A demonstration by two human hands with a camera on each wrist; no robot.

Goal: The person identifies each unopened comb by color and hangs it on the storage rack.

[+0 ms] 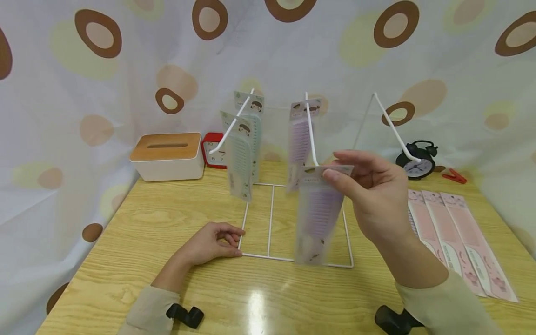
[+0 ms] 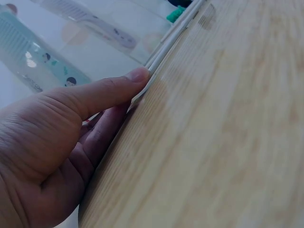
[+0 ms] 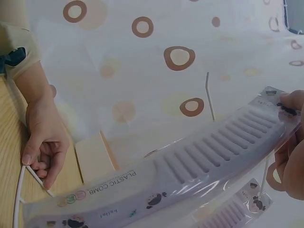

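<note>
The right hand [image 1: 372, 195] is raised above the wooden table [image 1: 138, 232], its thumb and fingers pinching the top of a packaged purple comb [image 1: 316, 218] that hangs straight down from the grip – the wrist view shows the label "PLASTIC COMB" on the wrapper. The pinched top edge sits right at the tip of the middle hook [image 1: 311, 135] of a white wire rack [image 1: 272, 218]; whether the pack is on the hook I cannot tell. Behind the held comb, another purple comb pack [image 1: 299, 144] hangs on that same hook. Farther to the left of the right hand, two green comb packs [image 1: 243, 149] hang on the left hook.

The left hand [image 1: 211, 244] rests low on the table, fingers curled loosely with thumb and fingertips pressed to the near-left corner of the rack's base frame – well apart from the right hand.

Just right of the right forearm, pink comb packs [image 1: 456, 232] lie flat. Beyond the hands stand a tissue box [image 1: 167, 156], a red clock [image 1: 215, 151] and a black alarm clock [image 1: 416, 163]
</note>
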